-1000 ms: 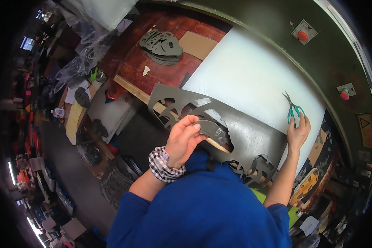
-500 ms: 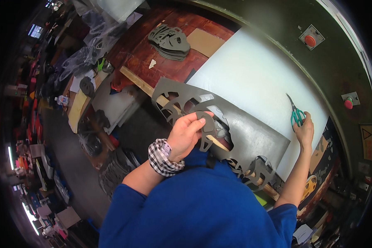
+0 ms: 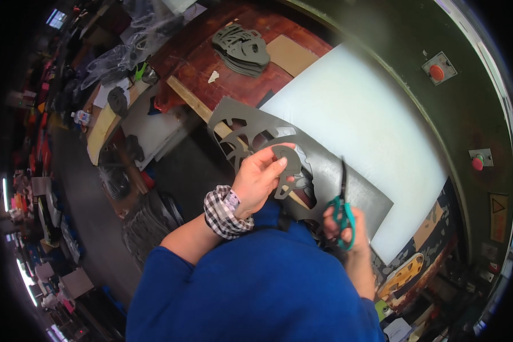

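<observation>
My left fingers [image 3: 272,169] pinched a grey cutout [image 3: 290,161] mid-frame; my right fingers [image 3: 329,221] gripped green-handled scissors [image 3: 338,201], right of centre.

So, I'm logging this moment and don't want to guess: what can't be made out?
All in the head view:
Right hand: motion-blurred, partly behind the teal-handled scissors.
Scissor blades: too blurred to tell if open.
Grey cut-out piece: partly covered by the left hand.
Stack of grey cut-outs: lower pieces overlapped, too small to count.
Perforated grey sheet: near edge partly behind the right hand.
</observation>
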Available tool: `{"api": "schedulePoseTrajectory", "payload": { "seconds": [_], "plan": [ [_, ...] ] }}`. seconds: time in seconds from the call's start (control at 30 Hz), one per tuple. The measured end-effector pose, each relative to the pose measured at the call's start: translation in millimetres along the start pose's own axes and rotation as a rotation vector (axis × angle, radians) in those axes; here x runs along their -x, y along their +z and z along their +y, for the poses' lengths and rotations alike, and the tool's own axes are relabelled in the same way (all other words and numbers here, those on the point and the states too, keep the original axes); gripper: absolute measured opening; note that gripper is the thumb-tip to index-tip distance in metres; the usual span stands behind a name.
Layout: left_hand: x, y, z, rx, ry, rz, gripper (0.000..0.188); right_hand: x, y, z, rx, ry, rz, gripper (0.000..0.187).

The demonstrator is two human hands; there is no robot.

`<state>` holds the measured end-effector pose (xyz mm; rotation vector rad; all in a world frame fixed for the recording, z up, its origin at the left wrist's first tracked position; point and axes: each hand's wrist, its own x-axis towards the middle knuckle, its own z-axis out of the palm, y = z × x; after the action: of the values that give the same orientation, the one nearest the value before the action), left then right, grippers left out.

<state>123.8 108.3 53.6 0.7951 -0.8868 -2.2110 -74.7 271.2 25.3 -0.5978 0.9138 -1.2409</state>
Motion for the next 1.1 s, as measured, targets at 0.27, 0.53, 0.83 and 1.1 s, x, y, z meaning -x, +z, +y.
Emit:
{"api": "schedulePoseTrajectory", "payload": {
  "seconds": [0.27, 0.53, 0.83, 1.1],
  "plan": [
    [-1.9, 1.7, -7.2, -0.024, 0.011, 0.094, 0.017, -2.6, 40.3, 18.9, 0.039, 0.031, -0.186, 0.075],
    [6.9, 0.4, -10.6, 0.032, 0.041, 0.134, 0.013, -3.5, 47.2, 20.3, 0.047, 0.072, -0.168, 0.07],
    [7.5, -9.2, -14.3, 0.065, 0.125, 0.168, 0.015, -6.0, 48.3, 18.9, 0.088, 0.101, -0.202, 0.07],
    [13.0, -7.0, -16.2, -0.171, 0.203, 0.163, 0.016, -11.1, 52.7, 23.7, 0.079, 0.076, -0.135, 0.068]
  ]
}}
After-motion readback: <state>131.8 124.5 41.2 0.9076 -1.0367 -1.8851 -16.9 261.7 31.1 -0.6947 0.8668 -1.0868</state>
